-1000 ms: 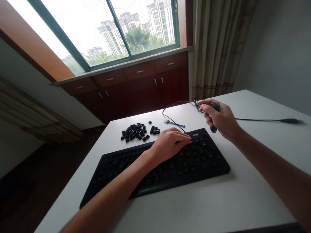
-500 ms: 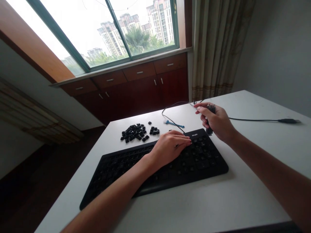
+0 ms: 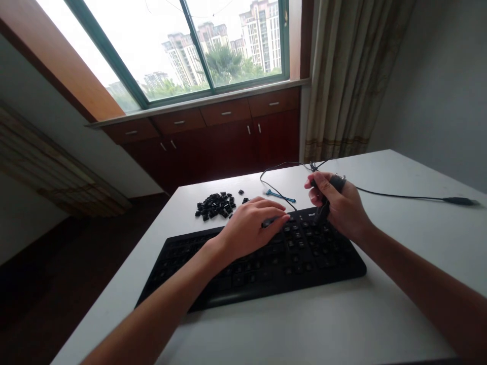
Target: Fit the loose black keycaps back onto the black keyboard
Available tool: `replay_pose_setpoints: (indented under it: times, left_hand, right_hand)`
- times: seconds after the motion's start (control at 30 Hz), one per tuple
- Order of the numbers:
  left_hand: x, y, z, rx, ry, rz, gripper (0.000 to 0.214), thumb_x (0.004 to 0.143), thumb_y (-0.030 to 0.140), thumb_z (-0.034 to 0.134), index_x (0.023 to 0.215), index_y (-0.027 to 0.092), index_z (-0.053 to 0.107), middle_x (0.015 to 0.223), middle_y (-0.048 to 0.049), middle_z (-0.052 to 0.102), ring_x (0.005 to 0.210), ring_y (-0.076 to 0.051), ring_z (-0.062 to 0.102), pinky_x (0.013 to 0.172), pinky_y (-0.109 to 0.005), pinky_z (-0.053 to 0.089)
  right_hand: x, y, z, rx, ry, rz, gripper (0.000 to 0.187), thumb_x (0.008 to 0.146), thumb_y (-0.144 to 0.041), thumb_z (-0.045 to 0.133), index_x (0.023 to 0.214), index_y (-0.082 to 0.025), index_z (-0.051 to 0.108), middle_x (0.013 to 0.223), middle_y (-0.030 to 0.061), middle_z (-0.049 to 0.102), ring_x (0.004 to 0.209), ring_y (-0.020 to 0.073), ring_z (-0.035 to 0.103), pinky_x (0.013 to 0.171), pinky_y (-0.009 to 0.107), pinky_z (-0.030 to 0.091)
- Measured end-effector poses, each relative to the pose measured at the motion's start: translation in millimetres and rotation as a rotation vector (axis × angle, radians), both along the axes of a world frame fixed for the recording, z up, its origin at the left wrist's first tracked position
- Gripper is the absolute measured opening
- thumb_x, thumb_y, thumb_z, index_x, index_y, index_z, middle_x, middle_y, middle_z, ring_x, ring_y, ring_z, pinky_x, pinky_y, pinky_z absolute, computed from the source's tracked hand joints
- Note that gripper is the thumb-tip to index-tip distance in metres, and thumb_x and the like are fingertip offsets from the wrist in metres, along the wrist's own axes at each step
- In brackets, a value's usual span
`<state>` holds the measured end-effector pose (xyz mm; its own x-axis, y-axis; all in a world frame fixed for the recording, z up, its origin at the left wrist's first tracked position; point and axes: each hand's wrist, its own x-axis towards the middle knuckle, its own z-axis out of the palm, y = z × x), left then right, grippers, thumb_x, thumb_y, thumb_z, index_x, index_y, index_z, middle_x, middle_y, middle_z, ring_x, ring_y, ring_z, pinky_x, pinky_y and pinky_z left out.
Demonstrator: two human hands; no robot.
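My left hand (image 3: 253, 228) lies curled over the back edge of a black computer keyboard (image 3: 243, 279), its fingers closed around a small black piece (image 3: 268, 221) that looks like a keycap. My right hand (image 3: 340, 205) grips a dark-handled tool (image 3: 322, 209), whose lower end points down at the keys near the back right of the keyboard. The fingers hide most of the tool, and its tip is hard to make out. Beyond the keyboard lies a heap of black keycaps (image 3: 215, 205).
The keyboard sits on a white table (image 3: 342, 314), with the table's edge running along the left. A thin black cable (image 3: 403, 193) runs right to a plug, and a small blue tool (image 3: 280, 196) lies behind the keyboard. Wooden drawers and a curtain stand beyond the table.
My right hand has come down from behind the keyboard, bringing the tool over the keys. My left hand has curled its fingers around the small black piece. The view has shifted slightly.
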<state>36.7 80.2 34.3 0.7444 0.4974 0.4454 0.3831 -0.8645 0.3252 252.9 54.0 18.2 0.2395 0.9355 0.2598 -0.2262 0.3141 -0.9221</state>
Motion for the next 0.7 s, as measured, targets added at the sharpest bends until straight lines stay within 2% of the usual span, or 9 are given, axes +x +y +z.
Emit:
replay_pose_setpoints:
  times: [0.07,0.13,0.2,0.27,0.33,0.43,0.53,0.7]
  left_hand:
    - [-21,1,6.6,0.046,0.001,0.046,0.018,0.097,0.028,0.059,0.098,0.022,0.076,0.108,-0.0029,0.076,0.099,-0.02,0.069,0.091,-0.036,0.055]
    - [-46,2,10.4,0.096,-0.011,0.082,0.015,0.096,0.027,0.061,0.098,0.022,0.076,0.106,-0.0028,0.076,0.098,-0.019,0.069,0.089,-0.036,0.056]
    - [-71,4,11.4,0.15,-0.017,0.131,0.013,0.094,0.026,0.063,0.097,0.023,0.076,0.103,-0.0028,0.076,0.096,-0.019,0.069,0.087,-0.035,0.056]
    - [-96,7,9.9,0.197,-0.013,0.178,0.013,0.092,0.025,0.065,0.097,0.024,0.076,0.102,-0.0028,0.076,0.095,-0.02,0.07,0.086,-0.036,0.057]
    - [-118,10,6.1,0.234,-0.013,0.215,0.012,0.091,0.024,0.066,0.098,0.025,0.075,0.104,-0.0024,0.076,0.095,-0.02,0.07,0.087,-0.036,0.057]
    - [-145,12,-2.3,0.284,-0.041,0.257,0.012,0.089,0.023,0.068,0.098,0.025,0.075,0.101,-0.002,0.076,0.092,-0.02,0.07,0.086,-0.036,0.058]
    - [-160,9,-10.0,0.297,-0.031,0.288,0.011,0.089,0.022,0.068,0.097,0.024,0.075,0.099,-0.0024,0.076,0.09,-0.02,0.069,0.084,-0.035,0.057]
    - [-159,-2,-13.5,0.275,0.024,0.274,0.009,0.09,0.021,0.066,0.095,0.021,0.074,0.098,-0.0024,0.075,0.089,-0.018,0.068,0.082,-0.033,0.055]
  right_hand:
    - [-4,-2,2.1,-0.001,0.016,0.003,0.027,0.085,-0.045,0.073,0.093,-0.02,0.07,0.089,0.002,0.062,0.059,0.0091,0.053,0.046,0.023,0.039]
    - [-7,-2,3.9,0.003,0.053,0.015,0.025,0.085,-0.044,0.074,0.091,-0.021,0.068,0.084,-0.0005,0.056,0.052,0.007,0.045,0.04,0.022,0.03]
    - [-11,-1,6.3,-0.011,0.08,0.028,0.028,0.087,-0.046,0.071,0.078,-0.021,0.062,0.072,-0.0033,0.048,0.045,0.006,0.035,0.037,0.023,0.023]
    - [-15,0,10.9,-0.037,0.077,0.029,0.044,0.089,-0.049,0.066,0.061,-0.021,0.047,0.059,-0.005,0.04,0.04,0.0062,0.028,0.036,0.024,0.018]
    - [-19,1,18.4,-0.055,0.038,0.035,0.053,0.09,-0.046,0.065,0.053,-0.022,0.035,0.05,-0.0054,0.034,0.037,0.0065,0.026,0.035,0.025,0.014]
    - [-28,0,30.0,-0.021,-0.05,0.072,0.053,0.089,-0.038,0.065,0.048,-0.022,0.036,0.045,-0.005,0.032,0.035,0.007,0.025,0.035,0.026,0.013]
    - [-36,-2,28.6,0.044,-0.108,0.093,0.052,0.09,-0.038,0.064,0.048,-0.022,0.038,0.046,-0.0044,0.033,0.037,0.0072,0.026,0.036,0.026,0.014]
    - [-33,3,9.9,-0.038,-0.137,0.101,0.05,0.086,-0.039,0.069,0.049,-0.021,0.041,0.045,-0.0055,0.032,0.037,0.0062,0.024,0.035,0.025,0.013]
